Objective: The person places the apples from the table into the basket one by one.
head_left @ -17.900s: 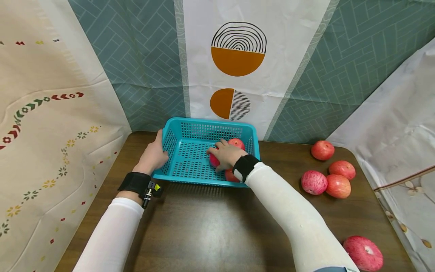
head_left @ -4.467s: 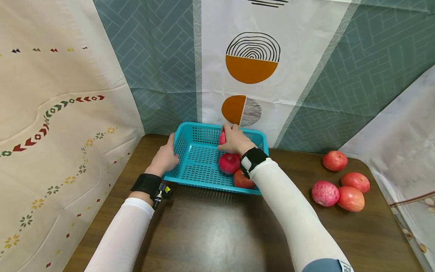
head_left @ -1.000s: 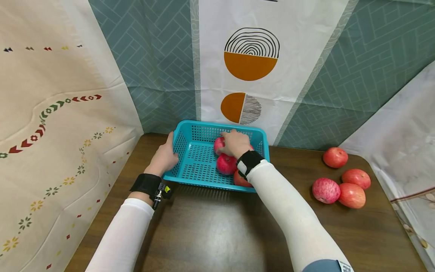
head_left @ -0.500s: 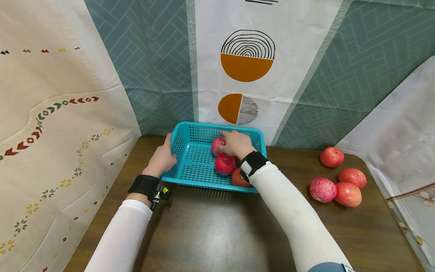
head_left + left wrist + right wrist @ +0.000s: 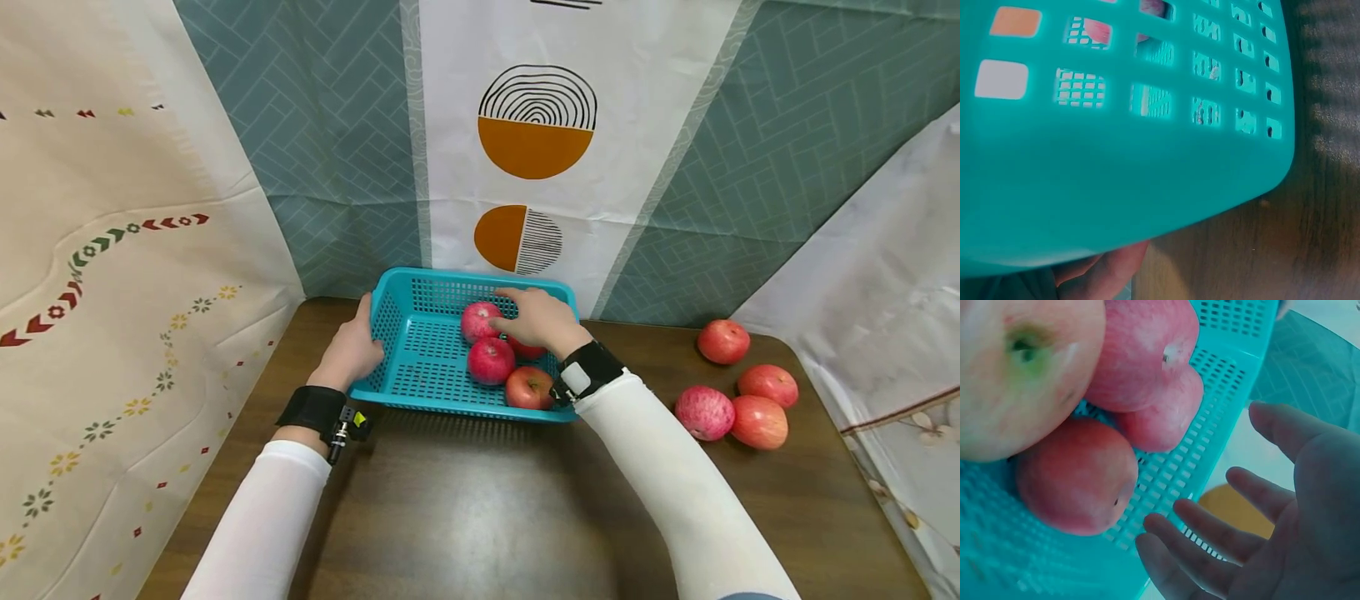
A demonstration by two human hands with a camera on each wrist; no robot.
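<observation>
A turquoise plastic basket [image 5: 450, 408] with perforated walls stands at the back of the table. My left hand [image 5: 348, 350] grips its left end wall; in the left wrist view, fingertips [image 5: 1113, 269] show past the rim. My right hand [image 5: 546, 321] hovers over the basket's right half, fingers spread and holding nothing, as the right wrist view shows. Below and beside it several red apples sit in the basket: one at the back [image 5: 480, 321], one in the middle [image 5: 491, 361], one in the front right corner [image 5: 529, 387], and another partly hidden under the hand.
More apples lie on the brown table [image 5: 465, 500] to the right: one at the back [image 5: 723, 342] and a cluster of three [image 5: 759, 421] closer in. Patterned cloth [image 5: 360, 167] hangs right behind the basket, with more cloth along both sides.
The apple that my right hand held over the basket now rests inside it; the hand has let go and drawn right. The apple at the table's front right is gone from there. My left hand keeps its grip.
</observation>
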